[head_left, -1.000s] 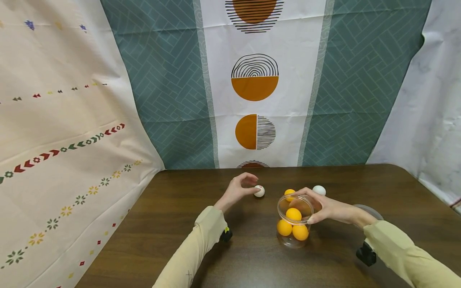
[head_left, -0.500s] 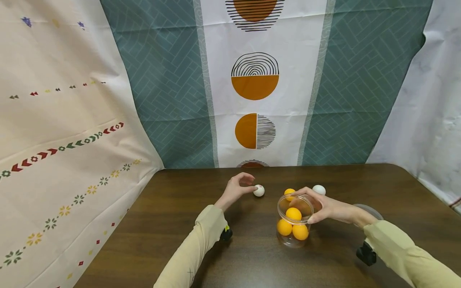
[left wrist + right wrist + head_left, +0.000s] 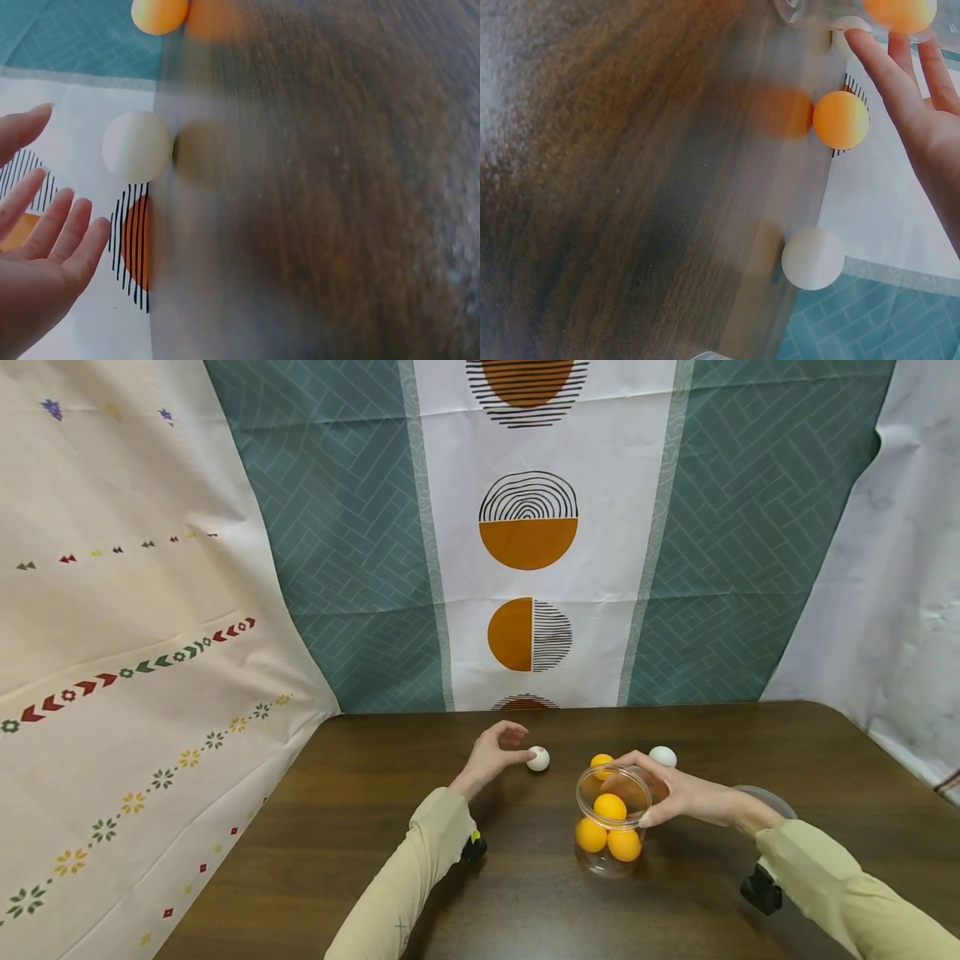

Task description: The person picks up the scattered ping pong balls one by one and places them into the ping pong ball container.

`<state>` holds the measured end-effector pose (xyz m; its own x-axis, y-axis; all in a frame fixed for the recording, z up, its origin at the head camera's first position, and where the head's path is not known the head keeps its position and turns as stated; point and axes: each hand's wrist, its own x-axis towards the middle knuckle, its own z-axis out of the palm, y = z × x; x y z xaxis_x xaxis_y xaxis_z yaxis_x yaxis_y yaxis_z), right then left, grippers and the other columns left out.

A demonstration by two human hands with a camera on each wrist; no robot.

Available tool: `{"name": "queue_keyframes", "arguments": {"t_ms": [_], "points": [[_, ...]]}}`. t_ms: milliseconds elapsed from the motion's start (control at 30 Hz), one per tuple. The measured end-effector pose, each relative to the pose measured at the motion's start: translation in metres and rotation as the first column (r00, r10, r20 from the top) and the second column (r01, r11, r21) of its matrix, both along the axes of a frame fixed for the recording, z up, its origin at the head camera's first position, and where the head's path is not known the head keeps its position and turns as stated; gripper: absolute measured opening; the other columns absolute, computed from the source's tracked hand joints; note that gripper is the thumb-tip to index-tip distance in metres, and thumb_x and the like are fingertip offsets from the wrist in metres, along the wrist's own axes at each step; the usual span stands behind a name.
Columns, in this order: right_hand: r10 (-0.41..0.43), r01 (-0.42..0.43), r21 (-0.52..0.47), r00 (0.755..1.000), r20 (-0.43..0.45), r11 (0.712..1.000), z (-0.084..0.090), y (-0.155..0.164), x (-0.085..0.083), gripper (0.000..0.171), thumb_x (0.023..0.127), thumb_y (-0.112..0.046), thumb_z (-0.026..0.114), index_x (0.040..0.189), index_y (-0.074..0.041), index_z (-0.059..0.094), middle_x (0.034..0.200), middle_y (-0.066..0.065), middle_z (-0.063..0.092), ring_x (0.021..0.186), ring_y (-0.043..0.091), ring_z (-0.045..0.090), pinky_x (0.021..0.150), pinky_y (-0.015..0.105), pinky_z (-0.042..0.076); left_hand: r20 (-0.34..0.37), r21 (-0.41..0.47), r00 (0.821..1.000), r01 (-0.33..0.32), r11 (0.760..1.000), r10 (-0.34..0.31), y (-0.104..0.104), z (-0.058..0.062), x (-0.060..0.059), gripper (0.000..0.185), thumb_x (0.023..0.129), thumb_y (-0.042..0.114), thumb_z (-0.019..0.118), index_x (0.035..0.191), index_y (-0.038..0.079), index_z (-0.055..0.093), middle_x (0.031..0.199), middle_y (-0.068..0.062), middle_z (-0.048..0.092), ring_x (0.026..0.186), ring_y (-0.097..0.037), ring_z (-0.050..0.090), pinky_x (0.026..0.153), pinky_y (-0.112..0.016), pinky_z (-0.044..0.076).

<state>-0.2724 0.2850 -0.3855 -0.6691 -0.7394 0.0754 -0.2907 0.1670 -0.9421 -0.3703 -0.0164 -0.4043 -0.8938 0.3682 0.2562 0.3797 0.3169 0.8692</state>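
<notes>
Head view, centre of the frame: the left hand (image 3: pixel 497 753) reaches over the dark table (image 3: pixel 360 827) toward a white ball (image 3: pixel 537 758), its fingers loosely bent with the tips just beside the ball. In the left wrist view the fingers (image 3: pixel 64 232) are spread and hold nothing, and the ball (image 3: pixel 137 147) lies apart from them in the upper left of that frame.

Lower centre-right of the head view: the right hand (image 3: pixel 678 793) is curved round the rim of a clear jar (image 3: pixel 612 820), with thumb and fingers grasping its upper edge. The jar stands upright and contains three orange balls (image 3: pixel 609 828). A fourth orange ball (image 3: pixel 601 762) lies on the table just behind the jar, and a second white ball (image 3: pixel 663 756) lies behind the right hand. A patterned cloth (image 3: pixel 528 527) hangs behind the table.
</notes>
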Motion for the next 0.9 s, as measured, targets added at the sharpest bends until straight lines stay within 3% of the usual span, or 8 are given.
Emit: {"name": "queue_keyframes", "arguments": {"t_ms": [267, 900], "points": [[-0.005, 0.005, 0.001, 1.000, 0.002, 1.000, 0.001, 0.000, 0.001, 0.063, 0.080, -0.008, 0.061, 0.134, -0.010, 0.029, 0.139, 0.021, 0.021, 0.125, 0.036, 0.015, 0.091, 0.057, 0.024, 0.022, 0.009, 1.000, -0.003, 1.000, 0.003, 0.003, -0.002, 0.000, 0.041, 0.074, 0.013, 0.075, 0.110, 0.003, 0.058, 0.111, -0.016, 0.054, 0.102, -0.032, 0.050, 0.083, -0.042, 0.040], [-0.002, 0.002, -0.004, 1.000, 0.007, 1.000, 0.000, -0.001, 0.001, 0.063, 0.079, -0.009, 0.060, 0.134, -0.007, 0.028, 0.138, 0.025, 0.018, 0.124, 0.039, 0.016, 0.091, 0.058, 0.024, 0.052, -0.006, 0.998, -0.046, 0.999, 0.046, 0.011, -0.008, -0.003, 0.046, 0.074, 0.012, 0.075, 0.115, 0.003, 0.056, 0.116, -0.018, 0.053, 0.102, -0.032, 0.050, 0.082, -0.041, 0.041]]}}
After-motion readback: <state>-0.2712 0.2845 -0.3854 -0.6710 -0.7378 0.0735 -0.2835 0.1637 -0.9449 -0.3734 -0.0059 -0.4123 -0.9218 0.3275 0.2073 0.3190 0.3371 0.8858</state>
